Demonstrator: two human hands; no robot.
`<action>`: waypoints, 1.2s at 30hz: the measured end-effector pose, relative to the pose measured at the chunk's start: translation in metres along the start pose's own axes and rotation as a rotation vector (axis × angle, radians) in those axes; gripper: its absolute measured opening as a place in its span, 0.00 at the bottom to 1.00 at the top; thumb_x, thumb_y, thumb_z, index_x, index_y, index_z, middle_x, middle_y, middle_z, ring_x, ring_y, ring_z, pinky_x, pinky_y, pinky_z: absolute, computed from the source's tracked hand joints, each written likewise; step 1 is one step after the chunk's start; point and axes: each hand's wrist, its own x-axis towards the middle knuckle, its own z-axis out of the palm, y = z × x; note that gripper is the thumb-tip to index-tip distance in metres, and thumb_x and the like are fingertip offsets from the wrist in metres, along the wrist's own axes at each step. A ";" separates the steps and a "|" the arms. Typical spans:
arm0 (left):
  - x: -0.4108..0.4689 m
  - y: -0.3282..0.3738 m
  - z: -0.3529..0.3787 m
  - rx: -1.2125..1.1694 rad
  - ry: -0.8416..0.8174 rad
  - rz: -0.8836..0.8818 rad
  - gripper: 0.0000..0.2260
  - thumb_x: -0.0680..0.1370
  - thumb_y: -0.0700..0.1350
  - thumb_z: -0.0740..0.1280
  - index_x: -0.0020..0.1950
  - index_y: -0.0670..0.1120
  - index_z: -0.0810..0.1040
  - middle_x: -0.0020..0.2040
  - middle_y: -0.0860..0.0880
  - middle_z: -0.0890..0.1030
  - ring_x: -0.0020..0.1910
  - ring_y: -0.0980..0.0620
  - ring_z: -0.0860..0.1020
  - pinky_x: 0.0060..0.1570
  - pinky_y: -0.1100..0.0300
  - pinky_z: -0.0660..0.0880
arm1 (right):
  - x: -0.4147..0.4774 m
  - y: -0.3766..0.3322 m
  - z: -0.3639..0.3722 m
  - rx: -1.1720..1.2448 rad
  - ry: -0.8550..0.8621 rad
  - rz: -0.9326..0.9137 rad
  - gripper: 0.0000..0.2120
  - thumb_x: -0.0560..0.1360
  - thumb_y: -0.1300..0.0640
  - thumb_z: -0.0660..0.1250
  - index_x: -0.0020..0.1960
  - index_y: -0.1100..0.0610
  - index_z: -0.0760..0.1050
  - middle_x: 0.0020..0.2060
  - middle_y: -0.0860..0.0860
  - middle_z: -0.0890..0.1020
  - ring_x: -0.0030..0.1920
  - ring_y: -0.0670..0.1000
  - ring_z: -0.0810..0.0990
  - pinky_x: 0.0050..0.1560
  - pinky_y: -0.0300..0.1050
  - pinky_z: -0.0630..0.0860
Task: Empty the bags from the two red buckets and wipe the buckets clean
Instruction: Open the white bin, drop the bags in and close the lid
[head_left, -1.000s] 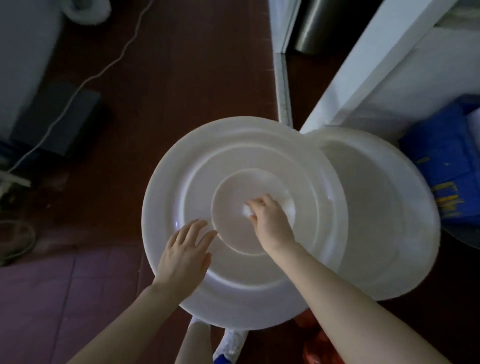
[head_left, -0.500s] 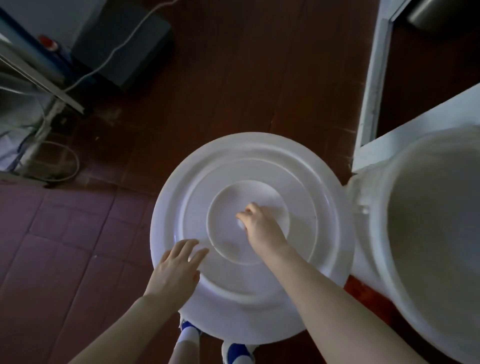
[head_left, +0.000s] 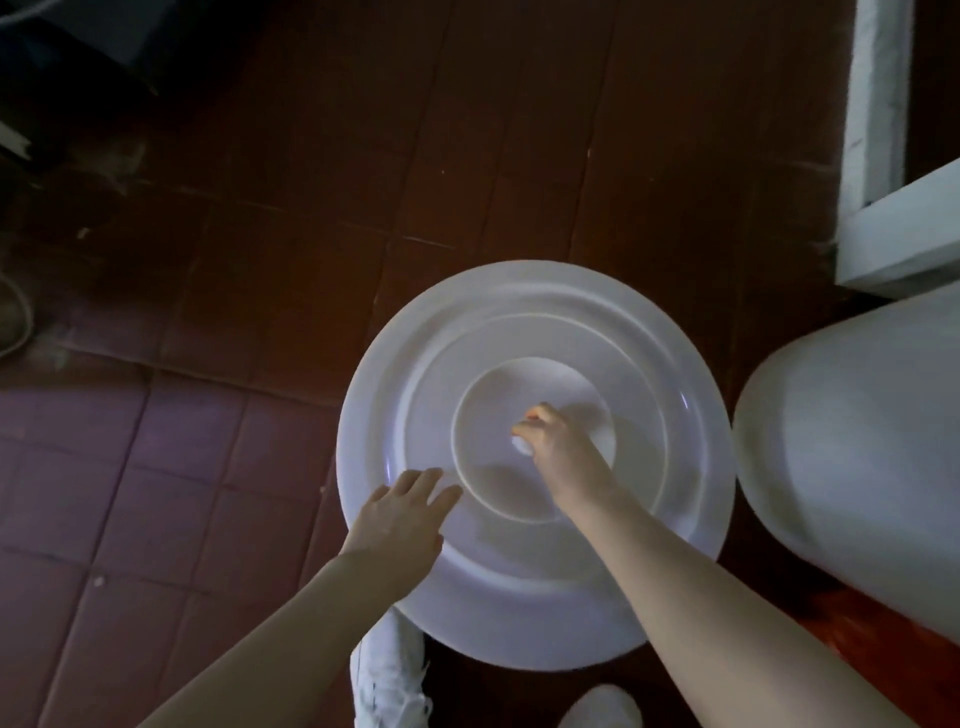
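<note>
Lid (head_left: 519, 332) has swung left, clear of the white tub (head_left: 857, 441), with floor (head_left: 467, 156) between them. Right hand (head_left: 563, 449) pinches the center knob (head_left: 519, 445). Left hand (head_left: 400, 514) lies flat, fingers together, on the lid's near-left side. A blurred red patch (head_left: 821, 629) shows under the tub.

My left hand (head_left: 400, 519) and right hand (head_left: 563, 447) are bare, and so are both forearms (head_left: 727, 597) as far up as I can see. Below them shows a pale trouser leg (head_left: 387, 670) with ragged, frayed edges (white or very light denim, hard to tell) and the rounded toe of a white shoe (head_left: 597, 704).
</note>
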 end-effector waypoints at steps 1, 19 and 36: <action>0.008 -0.002 0.004 0.024 -0.018 -0.001 0.26 0.81 0.49 0.59 0.77 0.53 0.54 0.77 0.49 0.55 0.74 0.49 0.57 0.67 0.53 0.65 | 0.006 0.005 0.006 0.031 0.024 0.028 0.12 0.78 0.63 0.58 0.56 0.59 0.78 0.56 0.58 0.75 0.55 0.58 0.77 0.58 0.49 0.70; -0.088 0.127 -0.155 0.163 -0.028 0.281 0.21 0.81 0.48 0.58 0.74 0.51 0.61 0.67 0.49 0.68 0.65 0.49 0.68 0.61 0.55 0.71 | -0.255 -0.006 -0.100 0.312 0.192 0.434 0.20 0.79 0.53 0.62 0.70 0.51 0.67 0.62 0.49 0.73 0.61 0.51 0.72 0.57 0.43 0.73; -0.182 0.467 -0.155 0.242 -0.037 0.545 0.19 0.79 0.49 0.60 0.71 0.52 0.68 0.62 0.50 0.72 0.61 0.48 0.73 0.56 0.51 0.73 | -0.638 0.104 -0.086 0.606 0.413 0.914 0.19 0.79 0.50 0.62 0.69 0.50 0.68 0.65 0.47 0.72 0.66 0.49 0.71 0.64 0.43 0.70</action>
